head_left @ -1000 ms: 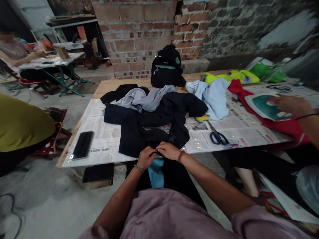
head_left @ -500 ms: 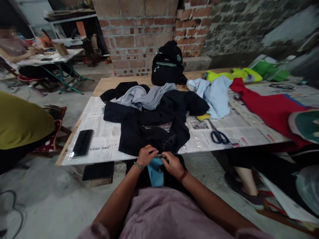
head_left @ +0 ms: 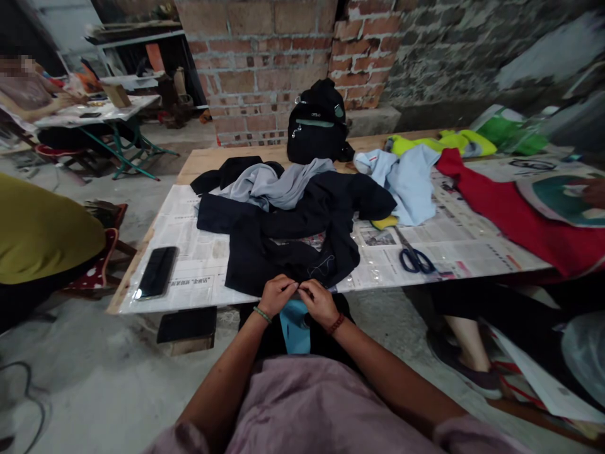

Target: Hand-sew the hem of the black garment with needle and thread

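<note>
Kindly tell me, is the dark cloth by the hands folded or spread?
Loosely spread: the dark cloth sprawls, newspaper showing through a gap.

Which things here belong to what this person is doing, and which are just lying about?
Seemingly in the job:
Black cloth
Pale thread lying on it
Left hand and right hand, fingertips close together at the cloth's near edge

Apparently just lying about:
Phone
Scissors, untouched, though perhaps a tool for it
Backpack
Light blue cloth

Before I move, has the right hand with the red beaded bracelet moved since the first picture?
Yes. The right hand has shifted toward the mauve shirt, judged against the newspaper-covered wooden table.
</note>
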Demonstrator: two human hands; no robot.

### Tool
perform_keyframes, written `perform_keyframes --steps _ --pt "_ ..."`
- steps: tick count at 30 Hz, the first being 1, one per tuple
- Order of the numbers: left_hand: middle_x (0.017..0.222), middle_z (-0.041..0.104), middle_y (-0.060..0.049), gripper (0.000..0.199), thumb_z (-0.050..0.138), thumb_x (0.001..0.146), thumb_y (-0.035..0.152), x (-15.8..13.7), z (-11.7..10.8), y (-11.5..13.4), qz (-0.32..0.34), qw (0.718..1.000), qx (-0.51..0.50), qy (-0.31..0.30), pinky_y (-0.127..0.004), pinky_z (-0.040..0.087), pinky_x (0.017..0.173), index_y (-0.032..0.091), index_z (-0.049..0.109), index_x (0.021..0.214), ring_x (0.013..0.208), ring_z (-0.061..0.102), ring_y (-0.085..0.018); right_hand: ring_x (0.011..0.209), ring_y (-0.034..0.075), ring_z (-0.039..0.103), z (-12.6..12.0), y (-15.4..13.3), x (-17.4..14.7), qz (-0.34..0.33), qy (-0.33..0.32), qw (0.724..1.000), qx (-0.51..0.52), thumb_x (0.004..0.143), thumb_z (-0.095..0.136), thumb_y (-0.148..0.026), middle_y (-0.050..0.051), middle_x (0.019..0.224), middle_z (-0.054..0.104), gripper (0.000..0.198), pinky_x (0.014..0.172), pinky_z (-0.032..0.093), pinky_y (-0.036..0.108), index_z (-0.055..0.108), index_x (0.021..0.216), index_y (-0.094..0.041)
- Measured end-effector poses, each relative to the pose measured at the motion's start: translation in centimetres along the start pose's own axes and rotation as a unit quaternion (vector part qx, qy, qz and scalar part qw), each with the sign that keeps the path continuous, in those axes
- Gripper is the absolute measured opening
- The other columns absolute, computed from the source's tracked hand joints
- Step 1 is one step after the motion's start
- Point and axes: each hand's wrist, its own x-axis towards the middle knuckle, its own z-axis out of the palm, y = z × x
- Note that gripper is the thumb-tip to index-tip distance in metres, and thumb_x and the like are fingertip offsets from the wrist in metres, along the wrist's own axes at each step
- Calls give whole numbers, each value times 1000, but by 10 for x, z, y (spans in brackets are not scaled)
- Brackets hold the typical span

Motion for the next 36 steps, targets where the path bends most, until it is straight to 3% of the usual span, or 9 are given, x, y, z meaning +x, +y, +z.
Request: perform_keyframes --steps 8,12,25,30,36 --pt "62 52 0 21 49 79 25 0 0 1 -2 1000 4 2 -19 38 58 15 63 68 60 49 -9 72 15 52 4 -1 -2 9 -23 999 -31 73 48 -13 6 82 53 19 63 45 27 50 91 -17" --pt "61 52 0 20 49 79 24 0 0 2 9 1000 6 8 -20 37 58 16 63 67 60 48 -9 72 15 53 7 -1 1 17 3 1000 -25 78 45 -16 5 77 54 10 65 45 27 52 84 -17" --pt "61 50 1 13 52 74 20 0 -3 -2 10 1000 6 19 -19 37 56 15 61 66 59 47 -9 77 14 50 3 -8 9 -25 44 999 -3 83 40 -16 5 79 52 12 70 44 27 52 82 -18" --pt "65 53 1 12 51 75 18 2 -4 -4 -13 1000 -3 27 -19 38 59 16 62 70 63 50 -9 80 16 49 3 -11 18 -64 6 997 -32 84 35 -16 7 82 52 13 72 44 29 48 81 -19" --pt "64 54 1 12 50 74 16 6 -5 -2 -33 998 -6 50 -20 40 61 16 62 70 63 50 -9 75 16 48 5 -15 29 -59 -6 998 -16 84 32 -15 6 78 49 14 69 44 30 45 81 -19"
